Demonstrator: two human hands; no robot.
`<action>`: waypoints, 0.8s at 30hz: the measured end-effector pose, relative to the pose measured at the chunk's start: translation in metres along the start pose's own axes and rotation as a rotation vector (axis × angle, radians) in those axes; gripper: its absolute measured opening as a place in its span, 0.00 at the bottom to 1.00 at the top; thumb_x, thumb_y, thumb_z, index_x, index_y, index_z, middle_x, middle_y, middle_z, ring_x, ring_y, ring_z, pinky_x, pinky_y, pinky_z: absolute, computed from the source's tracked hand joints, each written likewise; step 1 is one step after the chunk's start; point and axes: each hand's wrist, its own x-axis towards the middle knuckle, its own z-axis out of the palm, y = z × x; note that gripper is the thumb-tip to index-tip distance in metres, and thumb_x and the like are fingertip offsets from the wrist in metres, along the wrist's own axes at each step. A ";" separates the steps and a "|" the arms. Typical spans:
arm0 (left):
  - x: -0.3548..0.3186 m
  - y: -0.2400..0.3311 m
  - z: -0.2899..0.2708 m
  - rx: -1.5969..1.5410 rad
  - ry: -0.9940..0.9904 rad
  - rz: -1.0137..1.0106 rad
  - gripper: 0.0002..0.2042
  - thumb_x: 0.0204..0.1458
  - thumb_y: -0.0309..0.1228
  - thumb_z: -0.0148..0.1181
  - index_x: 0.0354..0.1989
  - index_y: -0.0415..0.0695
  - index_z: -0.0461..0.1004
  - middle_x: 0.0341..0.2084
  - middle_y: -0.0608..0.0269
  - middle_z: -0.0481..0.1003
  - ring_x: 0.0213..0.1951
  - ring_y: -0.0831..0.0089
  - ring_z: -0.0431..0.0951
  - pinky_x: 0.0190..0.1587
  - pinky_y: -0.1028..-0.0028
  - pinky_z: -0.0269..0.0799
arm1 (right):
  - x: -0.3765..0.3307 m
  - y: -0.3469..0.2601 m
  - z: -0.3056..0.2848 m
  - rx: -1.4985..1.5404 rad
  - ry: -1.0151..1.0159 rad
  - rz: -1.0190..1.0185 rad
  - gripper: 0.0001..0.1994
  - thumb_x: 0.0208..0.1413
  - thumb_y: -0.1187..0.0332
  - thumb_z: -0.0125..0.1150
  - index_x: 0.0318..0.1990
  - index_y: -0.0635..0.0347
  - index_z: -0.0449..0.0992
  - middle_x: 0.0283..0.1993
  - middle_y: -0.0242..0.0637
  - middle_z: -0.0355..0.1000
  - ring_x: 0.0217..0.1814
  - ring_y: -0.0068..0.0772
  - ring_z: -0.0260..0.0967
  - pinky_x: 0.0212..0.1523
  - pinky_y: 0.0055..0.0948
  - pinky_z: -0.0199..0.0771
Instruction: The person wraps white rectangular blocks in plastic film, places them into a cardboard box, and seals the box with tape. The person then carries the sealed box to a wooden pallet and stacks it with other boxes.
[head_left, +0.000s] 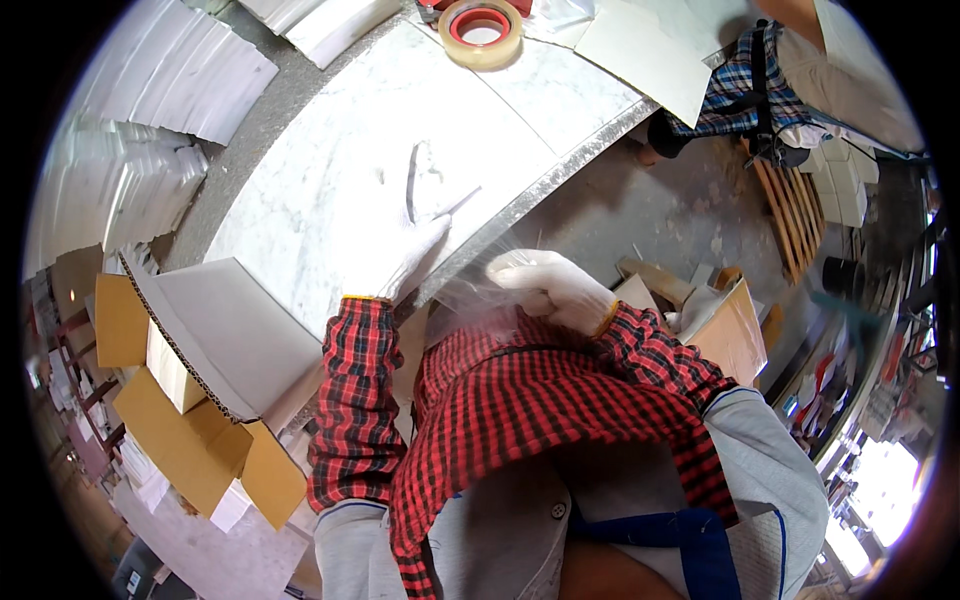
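My left hand [405, 245], in a white knit glove, reaches over the white marble-patterned tabletop [300, 180]. Its thumb points away from the other fingers, which bright glare partly washes out; it appears to hold nothing. Just off the table's near edge, my right hand [555, 285], also gloved, is closed with curled fingers on clear plastic film [465, 302]. Wrinkled and see-through, the film hangs between that hand and my red-and-black checked apron [510, 380]. A roll of clear tape [480, 35] with a red core lies at the far side of the table.
On the left stands an open cardboard box [225, 440] with white contents. Stacks of white paper [170, 75] rise beyond the table's left edge. Another person [745, 80] is at the far right, near a wooden pallet [785, 215]. A second carton [725, 335] sits right of my right arm.
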 end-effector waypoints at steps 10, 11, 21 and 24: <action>-0.007 -0.005 -0.004 -0.053 0.012 0.059 0.47 0.39 0.41 0.76 0.74 0.50 0.65 0.54 0.40 0.75 0.55 0.46 0.76 0.58 0.55 0.73 | -0.004 -0.001 -0.014 -0.210 -0.473 -0.270 0.09 0.58 0.70 0.69 0.30 0.67 0.78 0.47 0.44 0.76 0.49 0.32 0.68 0.53 0.35 0.69; -0.008 -0.008 -0.006 -0.074 0.032 0.094 0.45 0.40 0.40 0.76 0.73 0.51 0.67 0.57 0.39 0.74 0.59 0.45 0.74 0.62 0.54 0.71 | -0.009 -0.007 -0.007 -0.168 -0.496 -0.236 0.10 0.58 0.71 0.69 0.29 0.68 0.78 0.50 0.48 0.75 0.52 0.36 0.68 0.58 0.39 0.67; -0.104 -0.021 -0.014 0.011 0.092 0.234 0.34 0.36 0.33 0.74 0.60 0.62 0.80 0.70 0.48 0.66 0.73 0.34 0.57 0.70 0.40 0.60 | 0.000 -0.063 0.044 -0.157 -1.058 -0.360 0.15 0.59 0.66 0.67 0.24 0.70 0.80 0.50 0.60 0.76 0.41 0.48 0.76 0.46 0.46 0.76; -0.091 -0.022 0.001 -0.138 0.346 0.097 0.25 0.43 0.32 0.72 0.54 0.61 0.84 0.71 0.49 0.68 0.73 0.33 0.59 0.71 0.43 0.61 | 0.046 -0.105 0.063 -0.426 -0.946 -0.447 0.15 0.67 0.60 0.63 0.37 0.67 0.82 0.42 0.48 0.79 0.42 0.44 0.77 0.49 0.43 0.77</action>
